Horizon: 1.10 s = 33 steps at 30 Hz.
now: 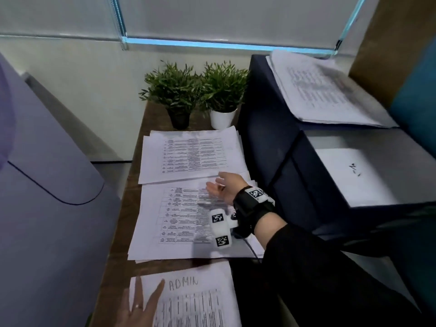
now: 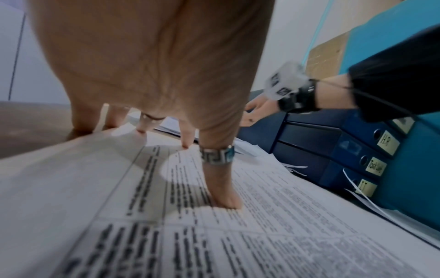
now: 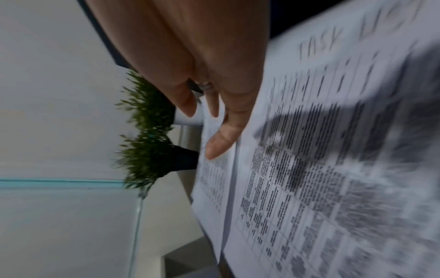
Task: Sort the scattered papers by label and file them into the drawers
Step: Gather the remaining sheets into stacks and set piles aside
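Three piles of printed sheets lie on the wooden table. My left hand lies flat with spread fingers on the near sheet marked ADMIN; in the left wrist view its fingertips press on the paper. My right hand hovers with straight fingers over the right edge of the middle pile, holding nothing. In the right wrist view that hand is above a sheet headed TASK. A far pile lies beyond. The blue drawer unit stands to the right.
One drawer is pulled out with a white sheet inside. More papers lie on top of the unit. Drawer fronts carry labels HR, Task Log, IT. Two potted plants stand at the table's back. A grey chair back is left.
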Available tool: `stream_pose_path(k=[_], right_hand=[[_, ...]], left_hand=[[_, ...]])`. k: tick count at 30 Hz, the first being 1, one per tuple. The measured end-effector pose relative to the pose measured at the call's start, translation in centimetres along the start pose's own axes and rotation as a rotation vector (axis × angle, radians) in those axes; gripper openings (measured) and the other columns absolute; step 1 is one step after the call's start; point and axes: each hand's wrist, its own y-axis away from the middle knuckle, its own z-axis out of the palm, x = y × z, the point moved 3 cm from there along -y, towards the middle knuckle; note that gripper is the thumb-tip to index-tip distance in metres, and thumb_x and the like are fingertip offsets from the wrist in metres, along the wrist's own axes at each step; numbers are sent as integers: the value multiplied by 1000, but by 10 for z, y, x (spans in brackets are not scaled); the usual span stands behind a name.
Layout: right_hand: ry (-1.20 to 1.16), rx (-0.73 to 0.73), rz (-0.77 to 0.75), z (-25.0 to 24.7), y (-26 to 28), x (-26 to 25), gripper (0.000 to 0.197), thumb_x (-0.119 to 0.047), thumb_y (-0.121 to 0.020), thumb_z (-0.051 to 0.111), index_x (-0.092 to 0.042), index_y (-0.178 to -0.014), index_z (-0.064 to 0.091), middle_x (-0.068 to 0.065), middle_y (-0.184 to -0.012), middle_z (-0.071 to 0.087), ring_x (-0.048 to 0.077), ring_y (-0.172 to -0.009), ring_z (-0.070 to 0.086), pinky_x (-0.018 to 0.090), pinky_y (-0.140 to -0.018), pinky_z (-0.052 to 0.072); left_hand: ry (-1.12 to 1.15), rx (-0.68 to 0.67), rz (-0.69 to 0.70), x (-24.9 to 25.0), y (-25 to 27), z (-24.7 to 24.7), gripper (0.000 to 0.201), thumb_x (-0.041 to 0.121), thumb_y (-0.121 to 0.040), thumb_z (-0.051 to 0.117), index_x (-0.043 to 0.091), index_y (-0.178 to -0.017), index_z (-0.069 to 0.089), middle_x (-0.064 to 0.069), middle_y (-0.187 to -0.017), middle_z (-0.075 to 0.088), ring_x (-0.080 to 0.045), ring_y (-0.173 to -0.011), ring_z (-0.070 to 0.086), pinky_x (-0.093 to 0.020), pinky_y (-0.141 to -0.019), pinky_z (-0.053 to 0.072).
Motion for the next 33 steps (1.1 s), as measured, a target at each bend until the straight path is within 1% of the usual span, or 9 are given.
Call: stream_pose_path(k=[1,4,6,13,18,20,23,26,33], right_hand=[[59,-39,-32,-5,21,-2,29,-8,-97,40,-3,-125,43,14,-117,37,34,-102,56,42,-84,48],[267,-156,-143,-34,89,-5,20,-16,-94,48,-13,-114,51,6,-110,51,18,-77,59,30,-69,51],[407,-212,-212,-69,128,-4,19,-19,-93,51,-18,-111,57,1,-99,61,14,-72,62,27,-66,50],[837,260,-302,-262,201,26,20,-8,-92,50,-8,-110,59,8,-105,61,19,-95,56,15,-64,41],[1147,402,-55,-361,207,71,57,-22,-90,55,-7,-140,32,-1,-140,41,12,-122,43,2,-81,39],[1119,437,-83,-382,208,84,79,-41,-78,67,-14,-143,29,2,-145,36,21,-133,37,22,-107,32],[1106,486,-152,-404,201,100,79,-20,-77,73,-14,-143,29,9,-148,32,27,-137,32,35,-113,27],[1114,641,-236,-434,186,105,94,-33,-56,84,-19,-137,39,11,-145,37,30,-134,34,49,-109,33],[827,623,-169,-419,204,85,40,1,-81,63,9,-119,51,21,-118,59,29,-97,58,33,-83,47]], left_hand=[[-112,-192,-118,2,12,-10,93,87,-67,4,35,-144,9,-29,-142,36,-47,-124,42,-49,-111,31],[-241,-59,-125,-11,10,-20,105,71,-70,55,40,-143,-13,-10,-154,-22,-35,-144,-8,-43,-118,11],[-243,-84,-136,3,27,-18,110,56,-69,69,41,-143,-11,-10,-152,-27,-36,-143,-14,-45,-118,8],[-125,256,139,85,59,-8,70,41,-87,56,27,-145,20,-9,-157,5,-28,-144,9,-41,-116,16],[183,-27,360,164,62,57,55,15,-86,58,24,-136,39,-3,-121,58,-18,-116,55,-26,-100,42],[271,-124,335,190,60,87,53,9,-86,57,20,-134,40,-4,-110,59,-18,-103,60,-19,-89,47],[540,-236,200,216,54,130,59,3,-87,55,15,-138,29,-10,-114,56,-17,-92,59,-17,-69,50],[663,-252,157,225,49,159,62,-7,-85,51,9,-140,28,-6,-95,57,-21,-78,57,-30,-57,48],[498,-318,324,221,59,171,29,8,-80,68,20,-105,62,1,-106,68,-11,-98,63,-18,-82,50]])
